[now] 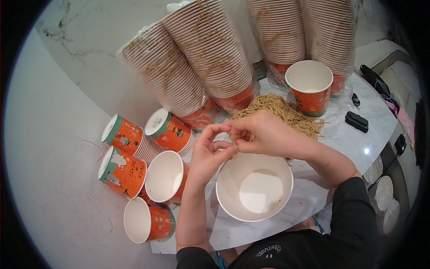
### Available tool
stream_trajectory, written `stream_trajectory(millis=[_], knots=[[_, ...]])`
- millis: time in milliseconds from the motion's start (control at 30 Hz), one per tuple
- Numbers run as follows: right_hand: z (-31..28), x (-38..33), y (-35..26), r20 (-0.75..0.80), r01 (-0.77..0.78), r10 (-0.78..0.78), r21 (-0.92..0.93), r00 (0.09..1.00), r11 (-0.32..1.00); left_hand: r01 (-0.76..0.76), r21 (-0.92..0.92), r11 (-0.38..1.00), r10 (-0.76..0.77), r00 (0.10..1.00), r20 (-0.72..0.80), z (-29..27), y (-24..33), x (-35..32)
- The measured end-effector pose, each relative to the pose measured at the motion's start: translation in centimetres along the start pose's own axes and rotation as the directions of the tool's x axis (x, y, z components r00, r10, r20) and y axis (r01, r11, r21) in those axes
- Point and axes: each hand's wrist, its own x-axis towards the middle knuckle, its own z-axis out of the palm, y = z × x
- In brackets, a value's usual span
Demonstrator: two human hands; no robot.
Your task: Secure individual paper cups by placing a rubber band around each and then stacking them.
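A large paper bucket (229, 197), white inside, stands in front of me with its mouth facing up. At its far rim my left hand (210, 150) is closed in a pinch on a thin tan cord (235, 149). Close against it, my right hand (260, 133) pinches the same cord, fingers pressed together. My hands hide most of the cord and the bucket's far rim. Just beyond them lies a loose heap of tan cords (273, 104).
Tall plastic-wrapped stacks of buckets (215, 54) lean at the back, with more stacks (329, 38) at back right. An upright bucket (309, 92) stands before those. Several orange buckets (123, 172) lie or stand at left. A black case (357, 121) rests at right.
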Motion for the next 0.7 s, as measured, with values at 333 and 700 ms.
stream_trajectory(millis=[333, 700], knots=[[-0.2, 0.1, 0.9, 0.025, 0.013, -0.013, 0.037, 1.0, 0.999, -0.156, 0.234, 0.96, 0.17, 0.984, -0.044, 0.9, -0.2, 0.0], [0.2, 1.1, 2.6, 0.143, -0.12, 0.069, 0.392, 0.987, 0.912, -0.535, 0.548, 0.643, 0.59, 0.802, 0.091, -0.2, -0.6, 0.5]])
